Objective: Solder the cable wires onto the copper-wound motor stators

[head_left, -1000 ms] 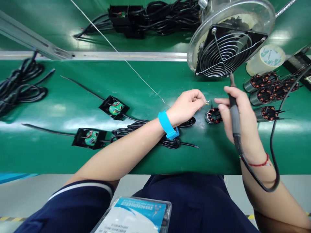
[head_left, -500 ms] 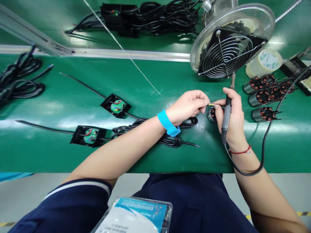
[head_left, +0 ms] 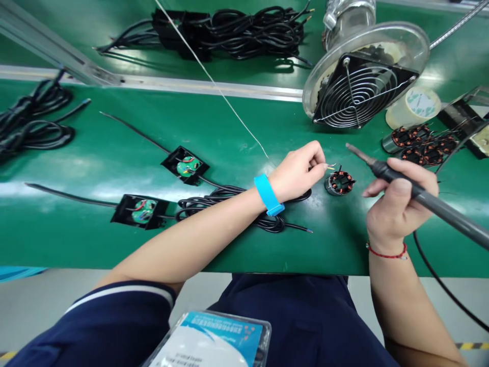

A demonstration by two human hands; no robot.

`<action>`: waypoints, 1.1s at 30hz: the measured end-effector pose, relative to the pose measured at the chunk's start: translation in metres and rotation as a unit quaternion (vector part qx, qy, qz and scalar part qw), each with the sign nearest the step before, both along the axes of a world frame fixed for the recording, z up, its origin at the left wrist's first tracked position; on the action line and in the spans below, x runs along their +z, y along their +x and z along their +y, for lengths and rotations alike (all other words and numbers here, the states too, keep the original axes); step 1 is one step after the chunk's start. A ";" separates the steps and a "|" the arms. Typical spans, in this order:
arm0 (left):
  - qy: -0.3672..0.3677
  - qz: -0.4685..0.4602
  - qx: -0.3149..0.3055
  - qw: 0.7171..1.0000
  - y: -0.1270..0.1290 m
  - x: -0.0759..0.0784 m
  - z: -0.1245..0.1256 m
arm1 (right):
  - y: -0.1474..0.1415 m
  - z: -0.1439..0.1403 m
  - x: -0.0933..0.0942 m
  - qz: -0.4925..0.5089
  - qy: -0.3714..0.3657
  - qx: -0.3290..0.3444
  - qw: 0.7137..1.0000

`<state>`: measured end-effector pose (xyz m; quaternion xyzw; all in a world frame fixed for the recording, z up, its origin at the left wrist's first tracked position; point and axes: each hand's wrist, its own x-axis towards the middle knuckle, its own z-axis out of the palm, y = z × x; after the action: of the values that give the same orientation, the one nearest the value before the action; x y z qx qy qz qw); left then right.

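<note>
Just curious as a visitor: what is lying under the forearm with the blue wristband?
A coiled black cable lies on the green table under the left forearm; the arm covers its middle. Beyond, the left hand pinches thin wires.

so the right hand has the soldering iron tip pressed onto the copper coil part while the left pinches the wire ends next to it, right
Not quite. In the head view the soldering iron in the right hand is lifted clear of the coil part; its tip hangs apart from it. The left hand does pinch the wire ends beside it.

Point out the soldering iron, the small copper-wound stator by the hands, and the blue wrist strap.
soldering iron [head_left: 420, 192]: head view, on its dark handle
stator [head_left: 340, 183]: head view, on its wound top
blue wrist strap [head_left: 267, 195]: head view, on the band
</note>
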<state>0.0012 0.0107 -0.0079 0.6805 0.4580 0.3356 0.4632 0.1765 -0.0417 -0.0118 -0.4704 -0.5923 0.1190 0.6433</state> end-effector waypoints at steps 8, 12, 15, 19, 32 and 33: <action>0.027 -0.001 0.005 1.000 0.000 -0.003 0.000 | 0.001 -0.002 0.004 0.030 0.001 0.054 0.998; 0.040 0.001 0.004 0.999 0.000 -0.007 0.001 | 0.001 -0.001 0.004 0.029 -0.002 0.062 0.998; 0.038 -0.009 0.000 0.999 -0.001 -0.010 0.002 | 0.000 0.000 0.003 0.029 0.017 0.035 0.999; 0.017 -0.024 -0.016 0.999 -0.002 -0.009 0.002 | -0.003 0.002 -0.001 0.009 -0.025 0.021 0.999; 0.001 -0.039 -0.062 0.997 -0.003 0.000 0.000 | -0.018 0.012 -0.003 -0.096 -0.139 0.078 0.983; 0.003 -0.034 -0.056 0.998 -0.002 0.000 -0.001 | -0.020 0.012 -0.003 -0.095 -0.140 0.074 0.983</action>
<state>-0.0009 0.0098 -0.0075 0.6946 0.4018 0.3339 0.4945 0.1566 -0.0299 -0.0150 -0.5201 -0.6612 0.2028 0.5012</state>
